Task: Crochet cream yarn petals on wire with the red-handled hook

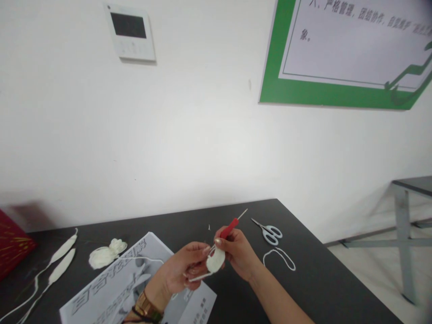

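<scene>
My left hand [184,266] is closed in a pinch on a small white crocheted piece [216,261], with white yarn running over its fingers. My right hand [238,252] is closed round a crochet hook with a red handle [229,227]; its thin metal end points up and to the right. Both hands meet above the dark table [320,288], just right of a printed grey booklet [118,288]. A gold watch and a dark bracelet sit on my left wrist.
White-handled scissors [270,231] and a loop of white yarn [280,258] lie right of my hands. A white crocheted flower piece [106,254] and two white leaf shapes [62,258] with long tails lie at left. A red object [11,247] is at the far left edge.
</scene>
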